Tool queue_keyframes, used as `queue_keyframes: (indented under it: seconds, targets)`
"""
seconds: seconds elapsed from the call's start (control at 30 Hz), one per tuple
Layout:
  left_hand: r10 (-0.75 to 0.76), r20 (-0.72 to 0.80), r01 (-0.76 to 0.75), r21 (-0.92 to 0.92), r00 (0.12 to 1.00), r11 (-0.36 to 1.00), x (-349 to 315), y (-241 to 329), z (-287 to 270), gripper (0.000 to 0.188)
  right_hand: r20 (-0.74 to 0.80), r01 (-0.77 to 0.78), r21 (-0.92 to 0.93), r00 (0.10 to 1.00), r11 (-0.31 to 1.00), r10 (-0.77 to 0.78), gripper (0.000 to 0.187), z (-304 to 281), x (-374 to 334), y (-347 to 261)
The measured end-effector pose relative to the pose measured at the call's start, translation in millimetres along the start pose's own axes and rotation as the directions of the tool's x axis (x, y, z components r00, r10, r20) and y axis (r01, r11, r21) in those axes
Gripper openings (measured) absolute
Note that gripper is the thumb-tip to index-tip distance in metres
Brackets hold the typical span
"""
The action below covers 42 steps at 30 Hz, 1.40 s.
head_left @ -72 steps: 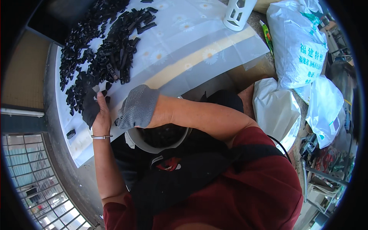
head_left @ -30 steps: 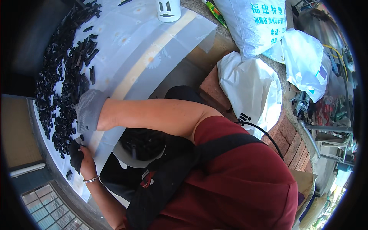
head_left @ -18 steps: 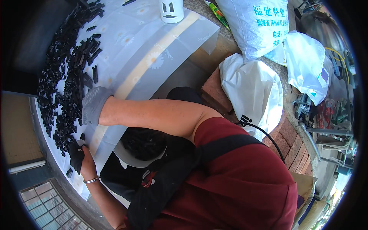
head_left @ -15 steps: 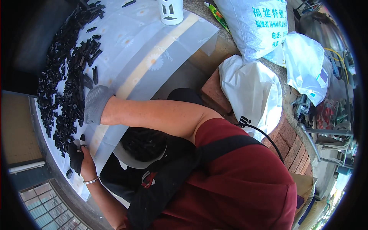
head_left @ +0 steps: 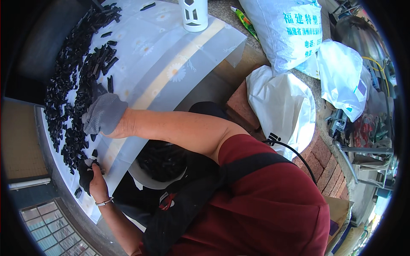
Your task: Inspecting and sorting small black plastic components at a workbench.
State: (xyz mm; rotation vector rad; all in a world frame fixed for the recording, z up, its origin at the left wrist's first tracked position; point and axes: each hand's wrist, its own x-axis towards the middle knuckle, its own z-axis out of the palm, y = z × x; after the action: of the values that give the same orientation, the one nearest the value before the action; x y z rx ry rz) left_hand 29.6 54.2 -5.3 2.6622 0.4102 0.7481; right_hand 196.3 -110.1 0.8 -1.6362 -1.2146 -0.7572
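Observation:
Black charcoal pieces (head_left: pixel 79 128) lie in a long heap along the left part of a table under a white flowered cloth (head_left: pixel 162 51). My right hand (head_left: pixel 104 115), in a grey knit glove, reaches across the cloth onto the heap's near side; its fingertips are hidden. Closer to the table's lower corner, my left hand (head_left: pixel 93 181), in a dark glove with the thumb bare, is closed, thumb against fingers. Small black bits show at its thumb tip, but whether it grips one is unclear. Below the table edge a pale bucket (head_left: pixel 143 181) contains more black pieces.
A white canister with cut-out shapes (head_left: pixel 195 19) stands on the far table edge. To the right are a large printed woven sack (head_left: pixel 286 32), a white bag (head_left: pixel 279 102), another plastic bag (head_left: pixel 341 81) and red bricks (head_left: pixel 243 104). A black cable (head_left: pixel 299 155) curves beside my shoulder.
My right hand has shifted slightly left over the heap, its glove more rounded. My left hand stays near the same spot, its thumb slightly moved. The whole view has shifted a little.

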Motion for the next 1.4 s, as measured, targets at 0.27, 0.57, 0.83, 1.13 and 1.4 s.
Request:
queue_keyframes:
  seconds: [0.27, 0.57, 0.83, 1.13, 1.4]
  targets:
    - [-0.490, 0.261, 0.552, -0.292, 0.832, 0.781, -5, 13, -9, 0.035, 0.152, -0.083, 0.411, 0.988, 0.908, 0.021, 0.013, -14, -4, -39]
    - [-0.476, 0.425, 0.623, -0.661, 0.770, 0.417, -16, 43, -10, 0.029, 0.293, 0.068, 0.260, 0.945, 0.963, -0.146, 0.009, -25, -2, -63]
    - [-0.427, 0.459, 0.587, -0.773, 0.779, 0.240, -27, 24, 1, 0.038, 0.303, 0.002, 0.213, 0.951, 0.977, -0.068, 0.009, -22, -4, -72]
    - [-0.409, 0.458, 0.561, -0.809, 0.789, 0.176, -15, 28, -3, 0.043, 0.416, -0.010, 0.157, 0.907, 0.987, -0.057, 0.012, -32, -8, -60]
    - [-0.519, 0.306, 0.518, -0.788, 0.798, 0.333, -20, 30, -21, 0.040, 0.414, 0.067, 0.187, 0.900, 0.980, -0.140, 0.011, -18, -1, -68]
